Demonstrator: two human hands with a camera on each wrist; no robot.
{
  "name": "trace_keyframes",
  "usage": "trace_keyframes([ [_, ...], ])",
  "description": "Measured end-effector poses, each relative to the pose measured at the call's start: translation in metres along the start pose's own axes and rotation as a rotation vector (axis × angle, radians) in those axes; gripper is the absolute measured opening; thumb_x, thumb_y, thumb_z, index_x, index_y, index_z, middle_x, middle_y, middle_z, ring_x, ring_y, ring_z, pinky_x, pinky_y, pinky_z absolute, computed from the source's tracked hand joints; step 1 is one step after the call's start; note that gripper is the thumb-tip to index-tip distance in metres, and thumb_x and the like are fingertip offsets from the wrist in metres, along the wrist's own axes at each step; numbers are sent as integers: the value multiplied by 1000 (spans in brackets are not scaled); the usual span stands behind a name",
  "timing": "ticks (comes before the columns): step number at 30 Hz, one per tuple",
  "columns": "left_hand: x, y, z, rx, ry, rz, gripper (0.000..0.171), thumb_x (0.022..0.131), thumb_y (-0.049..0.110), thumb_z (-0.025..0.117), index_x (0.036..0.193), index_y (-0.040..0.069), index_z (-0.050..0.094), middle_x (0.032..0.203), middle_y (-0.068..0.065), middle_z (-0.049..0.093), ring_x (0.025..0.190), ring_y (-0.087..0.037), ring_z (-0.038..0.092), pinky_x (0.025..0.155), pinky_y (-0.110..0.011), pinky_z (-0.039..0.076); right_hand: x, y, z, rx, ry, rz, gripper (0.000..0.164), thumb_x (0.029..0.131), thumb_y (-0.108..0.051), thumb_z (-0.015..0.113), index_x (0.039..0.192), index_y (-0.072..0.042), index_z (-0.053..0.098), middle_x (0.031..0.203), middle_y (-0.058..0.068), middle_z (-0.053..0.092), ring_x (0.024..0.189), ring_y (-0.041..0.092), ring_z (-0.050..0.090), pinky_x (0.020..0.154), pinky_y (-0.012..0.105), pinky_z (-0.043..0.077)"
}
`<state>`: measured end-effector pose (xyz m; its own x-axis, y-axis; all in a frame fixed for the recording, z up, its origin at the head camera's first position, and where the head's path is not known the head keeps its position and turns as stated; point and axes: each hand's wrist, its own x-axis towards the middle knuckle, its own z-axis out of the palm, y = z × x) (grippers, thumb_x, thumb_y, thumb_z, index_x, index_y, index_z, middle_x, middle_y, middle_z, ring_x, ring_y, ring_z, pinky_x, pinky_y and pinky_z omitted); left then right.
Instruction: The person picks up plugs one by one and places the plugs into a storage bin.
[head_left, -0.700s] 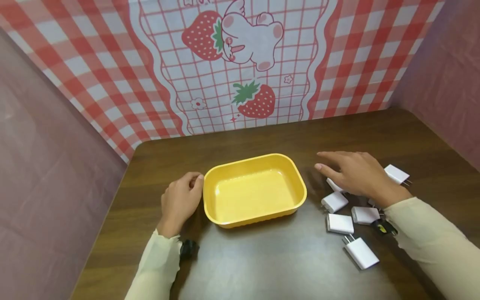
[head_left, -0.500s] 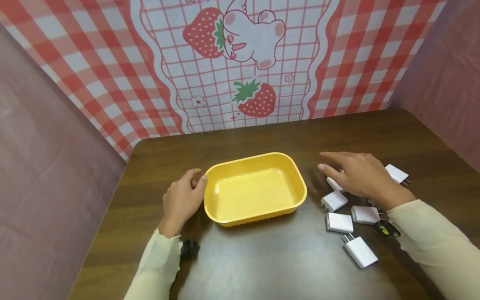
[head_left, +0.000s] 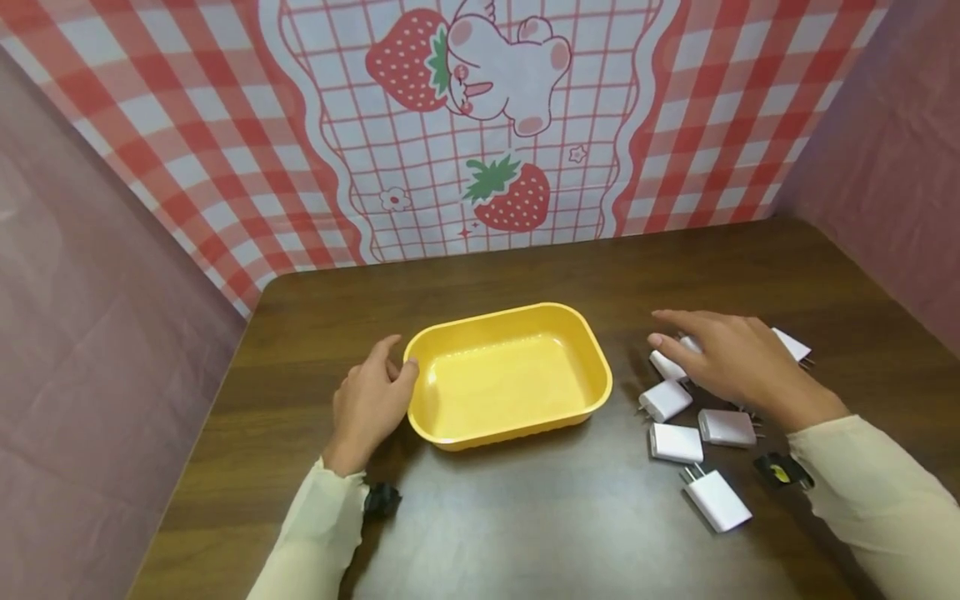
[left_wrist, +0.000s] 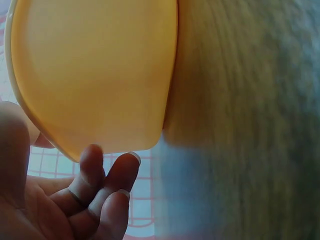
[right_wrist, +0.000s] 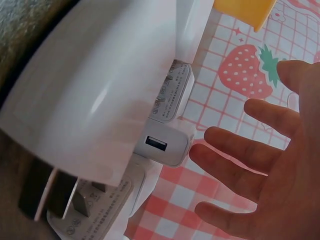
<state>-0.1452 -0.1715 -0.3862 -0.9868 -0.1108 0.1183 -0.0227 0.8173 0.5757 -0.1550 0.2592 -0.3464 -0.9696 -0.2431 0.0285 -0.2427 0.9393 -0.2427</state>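
Observation:
A yellow rectangular tray [head_left: 510,387] stands on the table with nothing in it. My left hand [head_left: 371,408] is at its left end, fingers loosely bent and the thumb by the rim. In the left wrist view, the fingers [left_wrist: 114,215] lie close to the tray wall; firm contact cannot be made out. Above a group of white USB power adapters hovers my right hand [head_left: 731,358], fingers spread and holding nothing. Nearby adapters include one [head_left: 666,401] below the fingertips and another [head_left: 717,500] nearer the front. The right wrist view shows an adapter with a USB port [right_wrist: 162,142] beside the fingertips.
A brown wooden table [head_left: 480,517] carries everything. Behind it hangs a red checked cloth [head_left: 510,196] with strawberry prints. Pink drapes [head_left: 82,375] close off both sides. Black wrist-worn devices [head_left: 382,498] sit below the sleeves.
My right hand has drifted slightly right and toward me, staying over the adapters. The left hand has shifted a little right, its thumb now at the tray rim. The tray and adapters stay put.

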Motion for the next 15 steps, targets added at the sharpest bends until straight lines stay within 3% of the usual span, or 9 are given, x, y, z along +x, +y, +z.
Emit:
trace_keyframes([
  [15,-4,1,0,-12,-18,-35,54,92,38,52,142,19,56,78,6,62,69,-18,57,71,-41,43,-9,7,5,-67,56,-42,56,97,-43,62,142,-9,56,130,27,60,111,48,60,86,67,46],
])
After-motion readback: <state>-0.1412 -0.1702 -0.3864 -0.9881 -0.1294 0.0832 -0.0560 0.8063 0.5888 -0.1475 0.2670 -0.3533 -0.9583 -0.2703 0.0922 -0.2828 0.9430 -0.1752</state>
